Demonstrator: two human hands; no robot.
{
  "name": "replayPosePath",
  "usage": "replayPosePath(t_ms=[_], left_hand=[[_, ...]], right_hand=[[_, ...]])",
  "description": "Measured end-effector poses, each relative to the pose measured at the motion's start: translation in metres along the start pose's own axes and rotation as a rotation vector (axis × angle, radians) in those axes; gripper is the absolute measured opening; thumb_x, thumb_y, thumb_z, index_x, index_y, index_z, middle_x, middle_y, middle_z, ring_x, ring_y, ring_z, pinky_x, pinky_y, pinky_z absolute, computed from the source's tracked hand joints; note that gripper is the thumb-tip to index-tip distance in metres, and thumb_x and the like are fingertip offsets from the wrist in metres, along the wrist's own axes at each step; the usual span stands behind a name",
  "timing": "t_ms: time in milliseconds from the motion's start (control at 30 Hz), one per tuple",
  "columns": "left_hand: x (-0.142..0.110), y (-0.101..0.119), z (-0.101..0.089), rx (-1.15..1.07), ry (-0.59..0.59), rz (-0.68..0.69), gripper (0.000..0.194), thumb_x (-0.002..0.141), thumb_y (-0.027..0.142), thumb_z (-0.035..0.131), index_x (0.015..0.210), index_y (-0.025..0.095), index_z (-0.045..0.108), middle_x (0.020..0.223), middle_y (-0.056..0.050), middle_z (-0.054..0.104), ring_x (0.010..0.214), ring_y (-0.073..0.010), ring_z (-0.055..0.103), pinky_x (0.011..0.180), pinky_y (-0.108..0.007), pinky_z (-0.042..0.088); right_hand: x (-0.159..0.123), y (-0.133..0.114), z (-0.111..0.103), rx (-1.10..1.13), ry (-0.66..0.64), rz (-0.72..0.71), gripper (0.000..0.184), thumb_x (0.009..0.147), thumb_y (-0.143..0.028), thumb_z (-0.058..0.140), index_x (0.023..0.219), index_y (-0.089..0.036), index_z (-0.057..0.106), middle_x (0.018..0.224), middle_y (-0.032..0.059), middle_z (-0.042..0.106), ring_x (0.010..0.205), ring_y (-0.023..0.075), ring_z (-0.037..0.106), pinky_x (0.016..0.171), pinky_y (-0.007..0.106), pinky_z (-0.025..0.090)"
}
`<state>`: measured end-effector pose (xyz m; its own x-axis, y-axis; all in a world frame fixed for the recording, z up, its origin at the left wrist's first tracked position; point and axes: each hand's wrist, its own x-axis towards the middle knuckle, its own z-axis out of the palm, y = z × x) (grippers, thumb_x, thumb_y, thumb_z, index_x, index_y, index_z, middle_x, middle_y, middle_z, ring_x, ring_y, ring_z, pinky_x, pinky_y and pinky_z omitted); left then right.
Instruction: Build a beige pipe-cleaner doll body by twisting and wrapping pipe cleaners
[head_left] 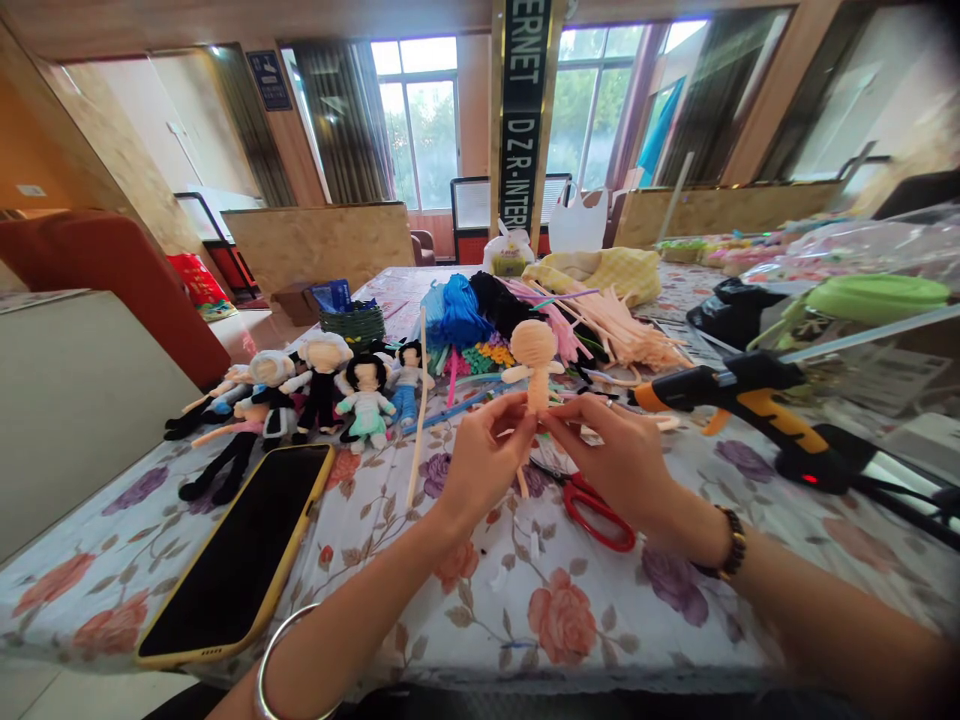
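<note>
A pair of red-handled scissors (574, 492) lies on the tabletop (510, 610), which is covered with a white, flower-printed cloth; the right hand partly hides the blades. Raised beyond the scissors and slightly to their left is a peach, fuzzy doll body (538, 362) with a round head and two stubby arms, held upright. The left hand (486, 448) and right hand (626, 455) both have a narrow grip, thumbs and fingers pinching its lower end. To the right of the scissors stands a black-and-orange glue gun (772, 400) with a red light showing. Well left of them lies a black-screened phone in a yellow case (241, 550), and farther left-back sits a group of small fuzzy dressed dolls (367, 400). Behind the scissors are bundles of blue fuzzy stems (459, 308) and peach fuzzy stems (630, 330).
</note>
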<state>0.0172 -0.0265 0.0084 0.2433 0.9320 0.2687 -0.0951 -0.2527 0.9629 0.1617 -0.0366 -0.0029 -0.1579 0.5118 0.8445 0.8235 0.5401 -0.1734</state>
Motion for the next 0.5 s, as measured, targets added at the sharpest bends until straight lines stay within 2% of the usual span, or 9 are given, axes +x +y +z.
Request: replayPosePath(t_ms=[100, 267, 500], left_hand=[[-0.0002, -0.0015, 0.0014, 0.037, -0.019, 0.047, 0.023, 0.081, 0.021, 0.055, 0.101, 0.011, 0.061, 0.096, -0.009, 0.068, 0.081, -0.0140, 0.061, 0.073, -0.023, 0.048], [-0.0004, -0.0082, 0.0038, 0.060, -0.041, 0.098, 0.024, 0.086, 0.021, 0.049, 0.107, 0.014, 0.057, 0.103, -0.009, 0.064, 0.082, -0.0129, 0.058, 0.077, -0.024, 0.045], [0.0008, -0.0069, 0.0016, 0.079, 0.059, 0.002, 0.021, 0.084, 0.022, 0.051, 0.101, 0.012, 0.059, 0.086, -0.006, 0.062, 0.071, -0.0125, 0.057, 0.068, -0.024, 0.045]], right_hand=[[0.0010, -0.0018, -0.0007, 0.052, 0.002, 0.017, 0.008, 0.083, -0.024, 0.060, 0.076, -0.020, 0.059, 0.069, 0.0000, 0.071, 0.060, 0.0145, 0.065, 0.054, 0.024, 0.045], [0.0009, -0.0037, -0.0013, 0.090, -0.006, 0.022, 0.006, 0.083, -0.023, 0.060, 0.077, -0.021, 0.059, 0.071, 0.0001, 0.071, 0.062, 0.0147, 0.066, 0.055, 0.024, 0.047], [0.0007, -0.0062, -0.0008, 0.109, -0.070, 0.034, 0.005, 0.084, -0.021, 0.057, 0.080, -0.021, 0.060, 0.074, 0.0014, 0.070, 0.065, 0.0153, 0.066, 0.057, 0.025, 0.048]])
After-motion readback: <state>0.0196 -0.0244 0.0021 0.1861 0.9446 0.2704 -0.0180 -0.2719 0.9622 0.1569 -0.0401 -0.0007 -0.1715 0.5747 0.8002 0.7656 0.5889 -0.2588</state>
